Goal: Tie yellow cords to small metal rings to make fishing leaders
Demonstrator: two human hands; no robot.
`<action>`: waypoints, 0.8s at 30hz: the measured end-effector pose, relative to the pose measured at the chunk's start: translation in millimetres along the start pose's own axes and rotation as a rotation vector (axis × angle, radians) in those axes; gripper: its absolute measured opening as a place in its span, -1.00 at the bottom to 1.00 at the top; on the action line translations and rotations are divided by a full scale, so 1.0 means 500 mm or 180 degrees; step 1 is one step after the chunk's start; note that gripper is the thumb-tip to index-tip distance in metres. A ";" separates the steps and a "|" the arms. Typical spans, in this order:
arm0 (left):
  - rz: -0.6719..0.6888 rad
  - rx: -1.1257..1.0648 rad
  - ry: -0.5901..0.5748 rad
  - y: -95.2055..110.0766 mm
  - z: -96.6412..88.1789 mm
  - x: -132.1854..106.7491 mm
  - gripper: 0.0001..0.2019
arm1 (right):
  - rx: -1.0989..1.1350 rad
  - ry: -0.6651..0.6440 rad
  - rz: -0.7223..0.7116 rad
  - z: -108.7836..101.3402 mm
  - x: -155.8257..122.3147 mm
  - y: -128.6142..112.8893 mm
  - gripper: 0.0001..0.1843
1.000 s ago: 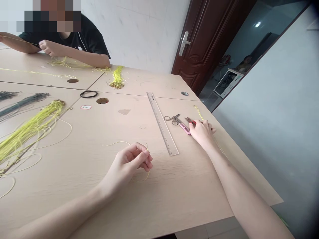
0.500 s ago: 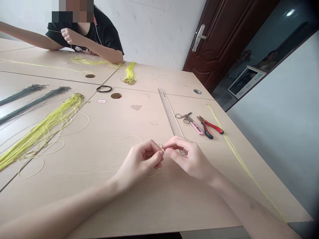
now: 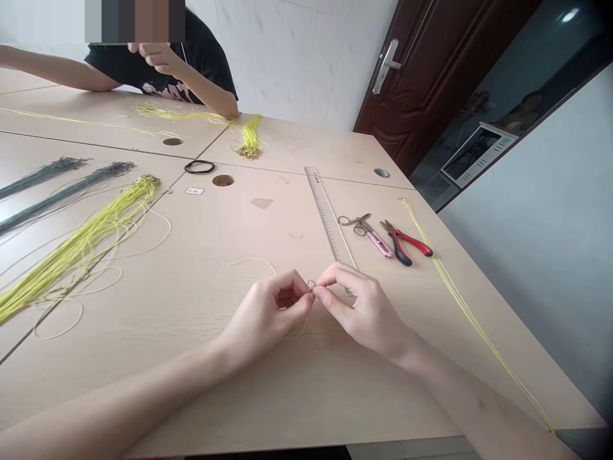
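My left hand (image 3: 272, 310) and my right hand (image 3: 357, 306) meet fingertip to fingertip over the light wooden table (image 3: 268, 390). Both are closed in a pinch on a small metal ring (image 3: 311, 285) at the end of a thin yellow cord (image 3: 249, 261), which curls away to the left and loops under my left hand. A clear ruler (image 3: 328, 217) lies just beyond my right fingers.
Small scissors (image 3: 354, 222), a pink cutter (image 3: 378, 243) and red-handled pliers (image 3: 405, 243) lie to the right of the ruler. A long yellow cord (image 3: 474, 319) runs along the right edge. Bundles of yellow cords (image 3: 86, 239) and dark cords (image 3: 62, 191) lie left. Another person (image 3: 186, 64) works at the far side.
My right hand left the pliers at the right, came back to the middle and pinched the ring that my left hand holds. The view has shifted rightwards.
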State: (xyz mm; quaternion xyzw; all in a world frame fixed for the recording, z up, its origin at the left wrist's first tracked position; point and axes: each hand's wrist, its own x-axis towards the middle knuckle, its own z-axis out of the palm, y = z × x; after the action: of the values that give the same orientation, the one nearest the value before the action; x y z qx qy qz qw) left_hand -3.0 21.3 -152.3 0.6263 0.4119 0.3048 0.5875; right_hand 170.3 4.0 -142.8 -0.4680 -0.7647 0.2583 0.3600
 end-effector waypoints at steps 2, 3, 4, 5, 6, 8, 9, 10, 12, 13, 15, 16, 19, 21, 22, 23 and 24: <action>0.0014 -0.0053 -0.0029 -0.002 0.001 0.001 -0.82 | -0.0189 0.0073 -0.0326 0.002 -0.001 0.005 -0.87; 0.0018 -0.0087 -0.0045 -0.004 0.001 0.002 -0.81 | -0.0288 0.0107 -0.0490 0.003 -0.001 0.008 -0.87; 0.0026 -0.0117 -0.0059 -0.004 0.001 0.002 -0.81 | -0.0389 0.0133 -0.0642 0.004 -0.002 0.010 -0.87; 0.0029 -0.0144 -0.0071 -0.005 0.001 0.003 -0.81 | -0.0488 0.0150 -0.0778 0.005 -0.001 0.013 -0.87; 0.0035 -0.0164 -0.0088 -0.005 0.000 0.003 -0.81 | -0.0581 0.0157 -0.0894 0.005 -0.001 0.016 -0.86; 0.0043 -0.0194 -0.0126 -0.004 -0.001 0.003 -0.81 | -0.0747 0.0165 -0.1062 0.005 0.000 0.020 -0.86; 0.0046 -0.0202 -0.0145 -0.003 -0.001 0.003 -0.81 | -0.0815 0.0170 -0.1118 0.005 0.000 0.021 -0.86; 0.0048 -0.0212 -0.0168 -0.002 -0.002 0.003 -0.81 | -0.0873 0.0172 -0.1161 0.005 0.000 0.021 -0.86; 0.0058 -0.0225 -0.0214 0.000 -0.002 0.003 -0.81 | -0.0973 0.0182 -0.1209 0.004 0.001 0.021 -0.84; 0.0062 -0.0225 -0.0227 0.000 -0.002 0.003 -0.81 | -0.1016 0.0184 -0.1222 0.002 0.001 0.020 -0.84; 0.0084 -0.0211 -0.0224 0.001 -0.002 0.004 -0.81 | -0.1102 0.0195 -0.1208 -0.005 0.002 0.022 -0.83; 0.0096 -0.0202 -0.0205 0.001 -0.003 0.004 -0.81 | -0.1148 0.0217 -0.1162 -0.011 0.004 0.025 -0.83; 0.0135 -0.0188 -0.0085 0.002 -0.007 0.006 -0.81 | -0.1336 0.0330 -0.0755 -0.031 0.010 0.045 -0.79; 0.0142 -0.0180 -0.0020 0.004 -0.011 0.008 -0.81 | -0.1500 0.0303 -0.0347 -0.041 0.014 0.064 -0.74; 0.0142 -0.0171 0.0007 0.005 -0.013 0.009 -0.81 | -0.1574 0.0220 -0.0168 -0.043 0.015 0.072 -0.71; 0.0142 -0.0155 0.0031 0.006 -0.014 0.010 -0.80 | -0.1630 0.0105 -0.0027 -0.044 0.016 0.077 -0.68; 0.0144 -0.0137 0.0060 0.007 -0.016 0.011 -0.80 | -0.1666 -0.0024 0.0075 -0.043 0.015 0.078 -0.66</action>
State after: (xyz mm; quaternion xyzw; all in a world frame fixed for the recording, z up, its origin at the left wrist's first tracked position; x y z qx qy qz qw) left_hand -6.7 29.9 -148.4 0.6198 0.3964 0.3326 0.5900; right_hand 205.8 28.9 -155.7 -0.5531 -0.8013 0.0576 0.2208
